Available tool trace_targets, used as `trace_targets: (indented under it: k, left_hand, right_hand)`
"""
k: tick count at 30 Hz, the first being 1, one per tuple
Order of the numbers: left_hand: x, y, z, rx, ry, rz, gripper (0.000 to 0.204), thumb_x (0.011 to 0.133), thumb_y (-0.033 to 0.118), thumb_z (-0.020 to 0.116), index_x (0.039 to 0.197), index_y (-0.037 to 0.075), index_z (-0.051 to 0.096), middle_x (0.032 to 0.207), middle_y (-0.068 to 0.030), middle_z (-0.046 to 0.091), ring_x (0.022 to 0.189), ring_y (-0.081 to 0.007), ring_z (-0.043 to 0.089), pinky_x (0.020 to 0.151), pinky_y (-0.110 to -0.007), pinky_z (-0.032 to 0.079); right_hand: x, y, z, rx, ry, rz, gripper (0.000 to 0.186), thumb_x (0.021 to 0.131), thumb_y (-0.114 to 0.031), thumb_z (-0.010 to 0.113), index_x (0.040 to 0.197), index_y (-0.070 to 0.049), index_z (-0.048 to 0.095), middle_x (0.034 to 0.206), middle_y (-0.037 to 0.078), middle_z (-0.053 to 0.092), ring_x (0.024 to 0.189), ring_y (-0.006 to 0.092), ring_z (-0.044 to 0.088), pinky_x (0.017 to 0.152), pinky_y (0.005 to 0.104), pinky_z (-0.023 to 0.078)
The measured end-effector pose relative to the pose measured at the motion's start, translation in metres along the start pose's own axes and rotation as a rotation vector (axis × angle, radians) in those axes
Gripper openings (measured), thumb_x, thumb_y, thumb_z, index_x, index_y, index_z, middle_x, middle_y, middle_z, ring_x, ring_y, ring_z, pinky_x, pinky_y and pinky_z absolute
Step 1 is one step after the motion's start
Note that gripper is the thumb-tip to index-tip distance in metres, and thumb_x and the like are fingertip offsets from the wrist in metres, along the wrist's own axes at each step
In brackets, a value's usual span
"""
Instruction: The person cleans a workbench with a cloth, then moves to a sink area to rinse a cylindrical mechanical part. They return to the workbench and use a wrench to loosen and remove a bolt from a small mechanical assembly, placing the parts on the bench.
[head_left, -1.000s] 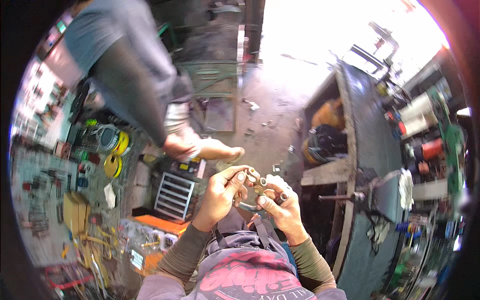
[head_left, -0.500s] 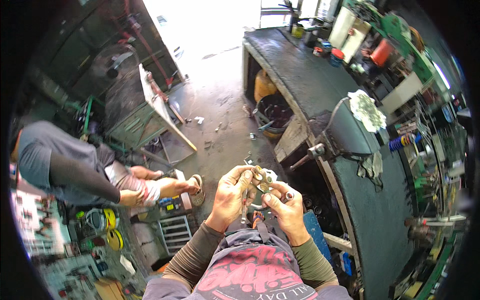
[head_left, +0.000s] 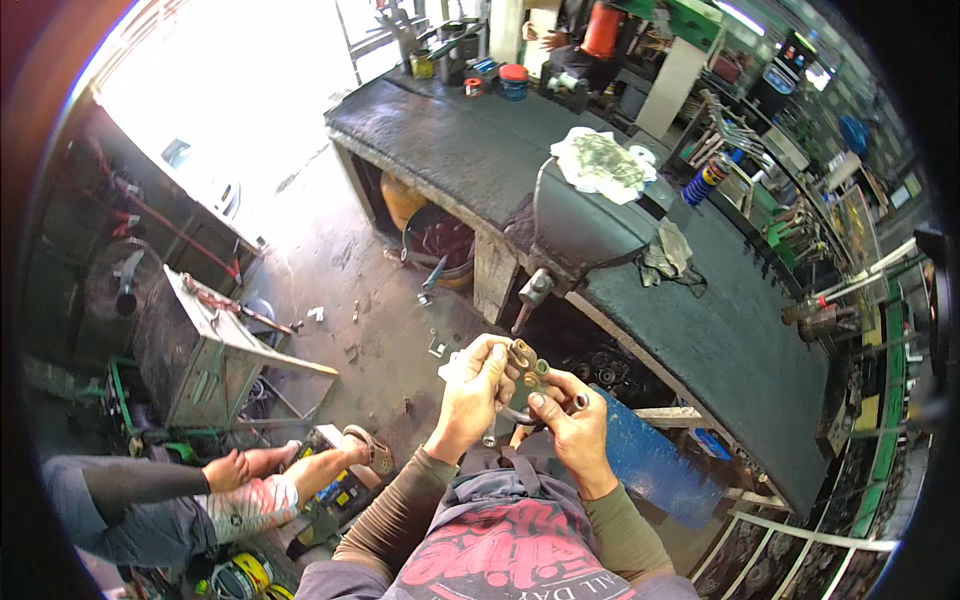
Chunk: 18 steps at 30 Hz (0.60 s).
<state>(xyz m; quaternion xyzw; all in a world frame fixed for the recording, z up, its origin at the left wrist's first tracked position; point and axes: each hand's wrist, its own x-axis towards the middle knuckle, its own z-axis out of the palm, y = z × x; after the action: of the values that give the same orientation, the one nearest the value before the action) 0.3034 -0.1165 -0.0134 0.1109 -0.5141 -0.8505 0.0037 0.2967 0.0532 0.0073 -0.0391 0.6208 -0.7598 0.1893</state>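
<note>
In front of my chest, both hands are closed around a small brass-coloured metal fitting [head_left: 531, 366] with several round ends. My left hand [head_left: 465, 398] pinches its left side between thumb and fingers. My right hand [head_left: 577, 428] grips it from the right and below, with the thumb bent over it. A small round metal piece [head_left: 581, 401] shows at my right fingers; I cannot tell whether it is a ring or a loose part. Below the fitting, a dark curved piece [head_left: 517, 415] spans between the hands, and a thin metal end [head_left: 489, 438] hangs under my left hand.
A dark workbench [head_left: 740, 360] runs along the right, with a vise [head_left: 535, 290] at its edge and a crumpled cloth [head_left: 600, 165] on top. Beneath stands a black bucket [head_left: 440, 245]. At lower left a person [head_left: 150, 500] sits near a metal stand [head_left: 215, 350].
My view has swung to the right, so the bench now fills more of the middle. Both hands keep hold of the metal fitting, which has tilted slightly.
</note>
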Motion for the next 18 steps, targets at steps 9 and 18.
trace_targets:
  k: [9, 18]
  left_hand:
    - [0.053, -0.013, 0.047, 0.02, -0.018, -0.202, 0.03, 0.112, 0.03, 0.047, 0.099, 0.007, 0.062, 0.071, 0.0021, 0.052, 0.051, -0.0031, 0.039, 0.046, -0.022, 0.03]
    - [0.089, 0.02, 0.119, 0.364, -0.016, 0.073, 0.02, 0.102, 0.019, 0.07, 0.111, 0.003, 0.063, 0.086, 0.0024, 0.059, 0.072, -0.0046, 0.051, 0.064, -0.022, 0.043]
  right_hand:
    - [0.022, -0.012, -0.054, 0.049, 0.111, -0.086, 0.038, 0.096, -0.005, 0.075, 0.131, 0.004, 0.064, 0.101, 0.006, 0.073, 0.085, 0.0087, 0.065, 0.075, 0.0239, 0.053]
    - [0.051, -0.04, -0.144, 0.059, 0.13, -0.139, 0.049, 0.088, -0.013, 0.086, 0.13, 0.004, 0.067, 0.105, 0.007, 0.074, 0.087, 0.0065, 0.063, 0.072, 0.0198, 0.047]
